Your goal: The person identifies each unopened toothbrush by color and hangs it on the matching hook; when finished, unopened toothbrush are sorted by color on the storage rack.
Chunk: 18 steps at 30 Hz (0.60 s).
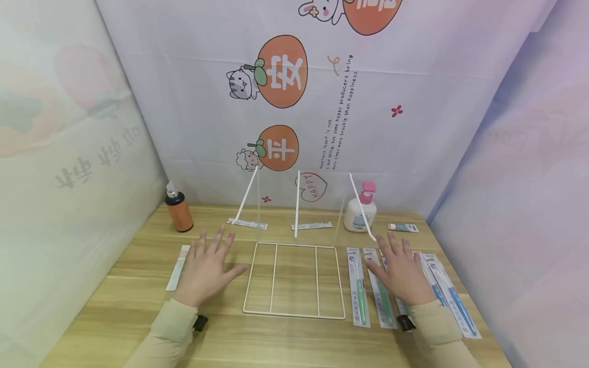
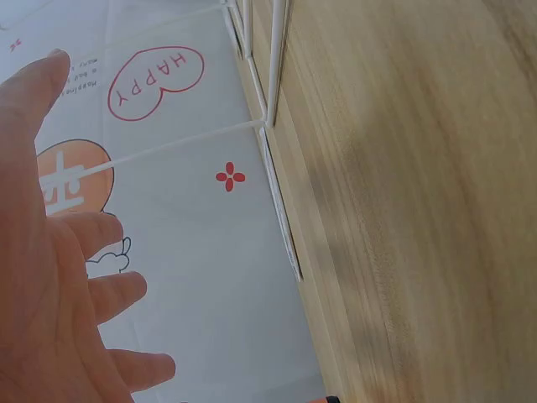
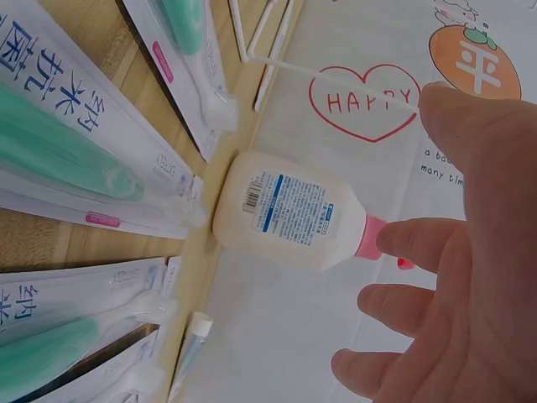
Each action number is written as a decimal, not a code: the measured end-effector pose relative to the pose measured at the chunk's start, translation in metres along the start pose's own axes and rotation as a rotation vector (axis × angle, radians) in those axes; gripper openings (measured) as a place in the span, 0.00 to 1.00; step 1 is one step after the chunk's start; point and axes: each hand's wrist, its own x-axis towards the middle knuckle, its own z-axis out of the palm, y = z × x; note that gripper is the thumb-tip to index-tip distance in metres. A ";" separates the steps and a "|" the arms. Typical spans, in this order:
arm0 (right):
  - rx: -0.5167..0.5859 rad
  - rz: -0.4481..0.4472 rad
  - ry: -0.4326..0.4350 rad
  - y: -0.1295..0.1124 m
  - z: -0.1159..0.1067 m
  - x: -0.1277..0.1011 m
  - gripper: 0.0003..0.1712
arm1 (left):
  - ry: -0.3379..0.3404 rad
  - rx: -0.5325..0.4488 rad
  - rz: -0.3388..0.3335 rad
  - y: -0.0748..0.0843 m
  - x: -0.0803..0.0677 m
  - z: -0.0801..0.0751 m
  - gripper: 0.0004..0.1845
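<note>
1. Two hands spread flat, grasping nothing: left hand (image 1: 205,271) over the bare wooden surface (image 1: 138,317), right hand (image 1: 401,270) above packaged toothbrushes (image 1: 359,286).
2. Between them, white wire rack (image 1: 294,280), untouched.
3. Farther back, lotion bottle (image 1: 360,212); likely toppled or packets scattered by a careless reach.

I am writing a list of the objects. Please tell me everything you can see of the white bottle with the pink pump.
The white bottle stands upright at the back of the wooden table, by the printed backdrop. It looks like plastic, with a pink pump top and a blue-and-white printed label. A thin white rod crosses in front of it. No hand touches it.
</note>
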 end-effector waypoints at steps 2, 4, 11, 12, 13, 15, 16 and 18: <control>0.002 -0.003 -0.004 0.000 0.001 0.001 0.48 | -0.004 -0.003 0.001 0.000 -0.002 -0.001 0.54; 0.005 -0.006 -0.005 0.000 0.002 0.003 0.48 | -0.016 -0.035 0.007 0.002 -0.005 -0.001 0.53; 0.011 -0.009 -0.010 -0.002 0.006 0.007 0.48 | -0.090 -0.315 0.004 0.016 -0.024 0.002 0.53; 0.009 -0.011 -0.011 -0.002 0.006 0.008 0.49 | -0.097 -0.344 0.000 0.018 -0.027 0.003 0.53; 0.008 -0.012 -0.012 -0.003 0.006 0.008 0.49 | -0.107 -0.366 -0.001 0.021 -0.029 0.005 0.51; 0.005 -0.017 -0.011 -0.005 0.004 0.009 0.49 | -0.139 -0.395 -0.014 0.025 -0.035 0.008 0.48; 0.002 -0.020 -0.010 -0.007 0.004 0.009 0.50 | -0.156 -0.410 -0.024 0.027 -0.037 0.010 0.47; -0.001 -0.024 -0.013 -0.009 0.003 0.010 0.50 | -0.185 -0.431 -0.033 0.031 -0.042 0.013 0.44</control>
